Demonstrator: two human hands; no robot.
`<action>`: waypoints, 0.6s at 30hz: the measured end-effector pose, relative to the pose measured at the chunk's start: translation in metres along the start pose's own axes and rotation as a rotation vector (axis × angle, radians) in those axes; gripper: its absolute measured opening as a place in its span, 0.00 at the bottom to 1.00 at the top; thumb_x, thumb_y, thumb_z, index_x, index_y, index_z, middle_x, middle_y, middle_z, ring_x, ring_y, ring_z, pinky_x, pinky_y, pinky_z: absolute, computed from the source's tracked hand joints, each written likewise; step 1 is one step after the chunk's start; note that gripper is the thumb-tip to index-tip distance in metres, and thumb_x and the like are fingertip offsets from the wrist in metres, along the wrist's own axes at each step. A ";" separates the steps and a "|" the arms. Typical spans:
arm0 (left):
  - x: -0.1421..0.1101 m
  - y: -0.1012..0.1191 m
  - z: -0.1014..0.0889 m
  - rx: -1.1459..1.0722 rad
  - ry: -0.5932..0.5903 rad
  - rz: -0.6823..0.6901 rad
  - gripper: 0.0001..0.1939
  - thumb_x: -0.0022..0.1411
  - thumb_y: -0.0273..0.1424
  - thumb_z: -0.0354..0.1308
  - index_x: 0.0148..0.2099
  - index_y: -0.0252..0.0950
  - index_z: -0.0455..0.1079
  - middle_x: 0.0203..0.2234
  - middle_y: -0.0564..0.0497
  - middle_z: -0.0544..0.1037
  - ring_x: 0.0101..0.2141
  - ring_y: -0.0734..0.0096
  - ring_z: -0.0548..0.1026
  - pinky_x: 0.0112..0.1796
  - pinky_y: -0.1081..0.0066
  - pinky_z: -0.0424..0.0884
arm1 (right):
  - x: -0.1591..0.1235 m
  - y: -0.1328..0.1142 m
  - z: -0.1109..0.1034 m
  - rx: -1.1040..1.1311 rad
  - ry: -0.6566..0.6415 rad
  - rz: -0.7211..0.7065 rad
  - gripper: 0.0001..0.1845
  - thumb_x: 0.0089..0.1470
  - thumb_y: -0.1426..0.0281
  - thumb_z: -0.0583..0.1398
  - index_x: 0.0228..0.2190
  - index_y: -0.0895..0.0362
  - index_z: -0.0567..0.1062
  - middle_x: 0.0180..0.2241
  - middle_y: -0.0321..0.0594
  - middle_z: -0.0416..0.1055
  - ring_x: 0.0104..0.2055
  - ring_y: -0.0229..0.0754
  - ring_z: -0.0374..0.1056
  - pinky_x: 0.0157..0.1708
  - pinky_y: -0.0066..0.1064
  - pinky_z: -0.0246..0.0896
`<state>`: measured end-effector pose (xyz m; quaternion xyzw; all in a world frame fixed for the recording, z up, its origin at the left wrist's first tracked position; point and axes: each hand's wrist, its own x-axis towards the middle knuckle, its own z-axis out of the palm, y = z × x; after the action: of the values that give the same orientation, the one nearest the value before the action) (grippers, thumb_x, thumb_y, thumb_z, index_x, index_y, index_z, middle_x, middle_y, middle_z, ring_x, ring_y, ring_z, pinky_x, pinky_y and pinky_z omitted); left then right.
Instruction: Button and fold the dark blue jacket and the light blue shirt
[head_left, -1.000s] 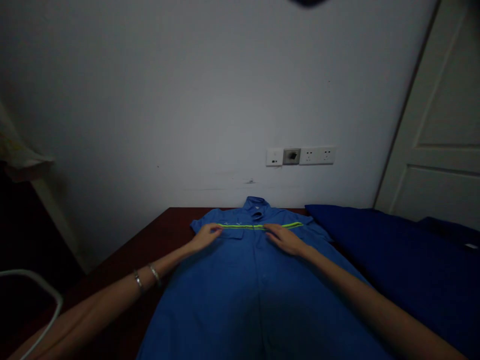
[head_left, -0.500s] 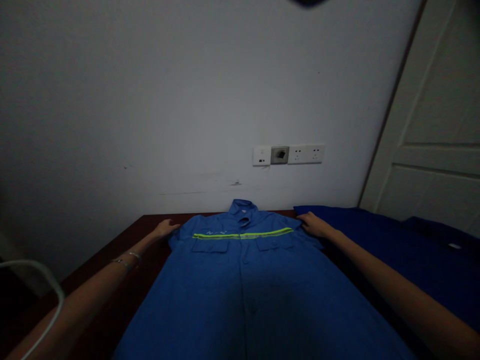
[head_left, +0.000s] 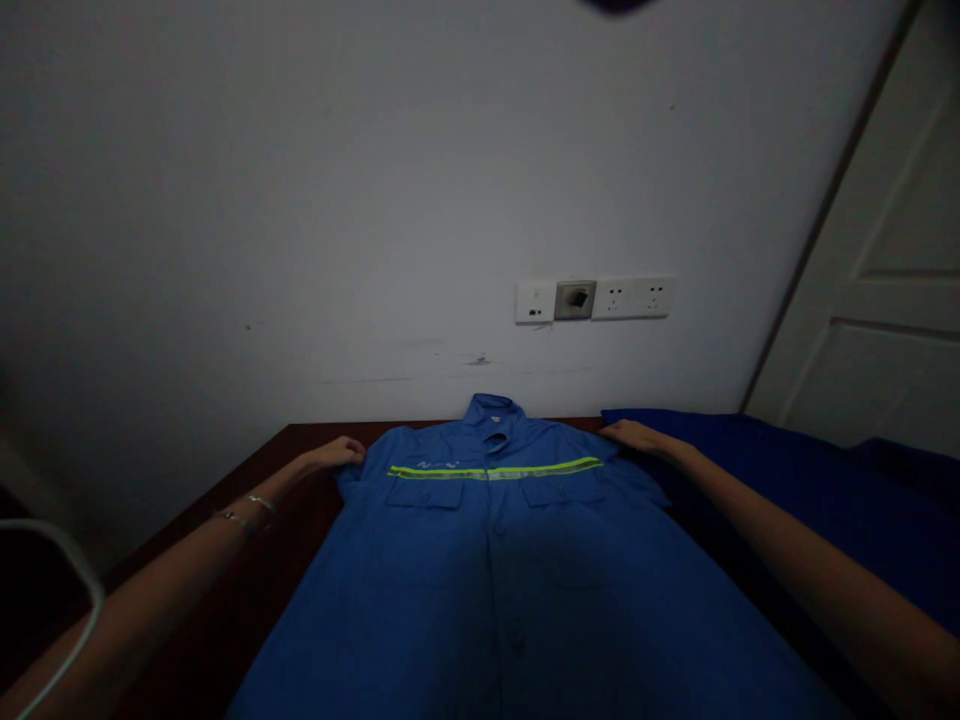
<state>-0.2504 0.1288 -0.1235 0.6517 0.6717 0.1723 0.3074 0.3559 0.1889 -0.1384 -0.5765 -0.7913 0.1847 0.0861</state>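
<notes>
A blue short-sleeved work shirt lies front up and spread out, its collar toward the wall. A yellow-green and silver reflective stripe crosses its chest above two flap pockets. My left hand, with bracelets at the wrist, has its fingers closed at the outer edge of the left-side sleeve. On the other side, my right hand pinches the top edge of the right-side sleeve near the shoulder. The shirt's lower part lies in shadow and runs out of view.
The dark red tabletop meets a pale wall with switches and sockets. Darker blue cloth lies on the right, near a panelled door. A white cable loops at lower left.
The view has shifted slightly, so sockets and door sit farther right. The right-side sleeve reaches a little farther out, with my right hand at its top edge. My left hand stays at its sleeve.
</notes>
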 end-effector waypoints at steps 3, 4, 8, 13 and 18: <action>0.001 0.005 0.005 -0.154 0.070 0.012 0.30 0.37 0.37 0.61 0.46 0.31 0.68 0.41 0.43 0.76 0.42 0.58 0.72 0.38 0.72 0.69 | 0.006 -0.005 0.002 -0.110 -0.011 -0.037 0.24 0.50 0.55 0.52 0.33 0.61 0.78 0.35 0.49 0.75 0.38 0.49 0.69 0.37 0.31 0.61; 0.002 0.007 0.008 -0.194 0.097 0.005 0.35 0.38 0.38 0.62 0.50 0.31 0.65 0.44 0.42 0.74 0.44 0.58 0.72 0.39 0.71 0.69 | 0.007 -0.007 0.002 -0.144 -0.018 -0.052 0.22 0.48 0.57 0.55 0.32 0.61 0.78 0.34 0.49 0.75 0.37 0.48 0.70 0.36 0.31 0.60; 0.005 0.018 0.016 -0.165 0.177 -0.017 0.34 0.34 0.39 0.65 0.46 0.30 0.68 0.40 0.40 0.76 0.41 0.57 0.73 0.36 0.72 0.69 | 0.009 -0.020 0.003 -0.219 -0.017 -0.076 0.11 0.44 0.66 0.58 0.24 0.61 0.77 0.26 0.45 0.74 0.30 0.45 0.69 0.29 0.29 0.58; 0.001 0.028 0.015 -0.183 0.117 -0.015 0.13 0.35 0.37 0.64 0.21 0.33 0.69 0.14 0.53 0.70 0.21 0.68 0.71 0.22 0.74 0.65 | 0.012 -0.040 -0.003 -0.158 0.085 -0.125 0.11 0.49 0.68 0.54 0.29 0.60 0.74 0.29 0.41 0.74 0.32 0.41 0.67 0.29 0.25 0.57; -0.006 0.041 0.013 -0.553 0.156 0.015 0.13 0.37 0.37 0.60 0.24 0.33 0.67 0.17 0.52 0.72 0.21 0.69 0.70 0.23 0.73 0.66 | 0.017 -0.044 -0.011 -0.045 0.234 -0.111 0.15 0.55 0.65 0.50 0.34 0.61 0.71 0.35 0.46 0.73 0.35 0.40 0.67 0.33 0.25 0.58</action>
<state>-0.2106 0.1242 -0.1064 0.5327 0.6160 0.4008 0.4197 0.3158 0.1953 -0.1130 -0.5514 -0.8104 0.0933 0.1749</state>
